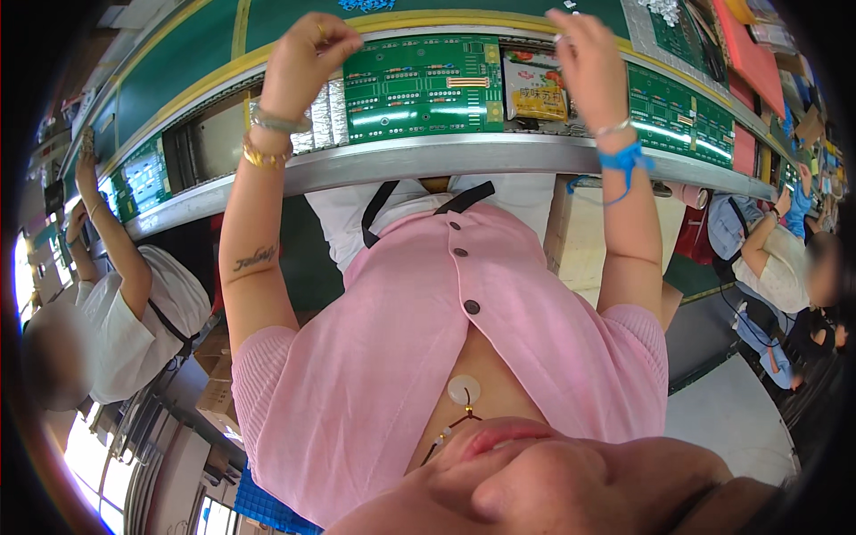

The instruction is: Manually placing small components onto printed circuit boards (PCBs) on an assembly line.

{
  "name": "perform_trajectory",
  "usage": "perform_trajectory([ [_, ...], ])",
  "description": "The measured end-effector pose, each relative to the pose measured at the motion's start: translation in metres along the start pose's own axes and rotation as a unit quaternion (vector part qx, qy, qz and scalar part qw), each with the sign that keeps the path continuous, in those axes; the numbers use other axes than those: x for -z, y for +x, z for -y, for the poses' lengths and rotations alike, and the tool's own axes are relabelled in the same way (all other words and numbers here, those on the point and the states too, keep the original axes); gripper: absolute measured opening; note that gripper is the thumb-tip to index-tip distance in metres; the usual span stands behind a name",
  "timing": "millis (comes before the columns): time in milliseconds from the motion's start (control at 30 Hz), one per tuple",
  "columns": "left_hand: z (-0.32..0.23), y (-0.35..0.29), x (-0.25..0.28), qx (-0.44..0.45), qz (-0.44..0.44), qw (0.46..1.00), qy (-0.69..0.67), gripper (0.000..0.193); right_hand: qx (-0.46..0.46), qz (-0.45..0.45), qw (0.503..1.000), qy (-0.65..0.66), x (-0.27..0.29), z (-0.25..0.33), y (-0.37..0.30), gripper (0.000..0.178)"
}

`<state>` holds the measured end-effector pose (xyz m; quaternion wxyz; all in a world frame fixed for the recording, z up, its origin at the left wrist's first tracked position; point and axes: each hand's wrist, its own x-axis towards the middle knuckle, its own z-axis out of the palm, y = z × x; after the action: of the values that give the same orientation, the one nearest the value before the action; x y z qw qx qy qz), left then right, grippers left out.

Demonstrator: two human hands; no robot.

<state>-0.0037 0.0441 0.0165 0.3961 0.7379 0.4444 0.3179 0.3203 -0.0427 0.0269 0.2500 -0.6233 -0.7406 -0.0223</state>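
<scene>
Just inside the near edge of the metal-fronted workbench (437, 159) lies a green circuit board (401, 120), likely light, stiff and fragile, best held by its bare side edges. White markings and small parts line it. Farther, the left hand (306, 55) curls by its far-left corner, the right hand (590, 58) above a packet (537, 96); whether either grips anything, one cannot tell.

A rail (428, 159) is fitted along the near edge of the worktop (183, 49). Just behind it, a middle circuit board (423, 89) is set, with a packet (535, 89) laid between it and the right-hand circuit board (670, 111). At far left, another circuit board (143, 183) is placed. Farther back, one heap of small parts (366, 4) is laid behind the middle circuit board, another heap (662, 11) toward the right.
</scene>
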Motion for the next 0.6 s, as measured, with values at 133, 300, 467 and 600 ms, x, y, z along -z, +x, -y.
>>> perform_trajectory([
  [133,-0.016,-0.031,-0.008,-0.048,0.010,0.979,0.200,0.010,-0.088,-0.019,0.995,-0.041,-0.007,-0.021,0.028,0.022],
  [300,-0.007,-0.034,-0.016,-0.067,-0.027,0.971,0.226,0.007,-0.093,-0.011,0.996,-0.008,-0.015,-0.029,0.036,0.014],
  [467,-0.007,-0.033,-0.015,-0.074,-0.004,0.962,0.263,0.007,-0.106,-0.057,0.988,0.092,-0.026,-0.041,0.031,0.010],
  [600,-0.009,-0.035,-0.015,-0.073,0.000,0.961,0.267,0.007,-0.080,-0.070,0.994,0.036,-0.030,-0.049,0.030,0.008],
])
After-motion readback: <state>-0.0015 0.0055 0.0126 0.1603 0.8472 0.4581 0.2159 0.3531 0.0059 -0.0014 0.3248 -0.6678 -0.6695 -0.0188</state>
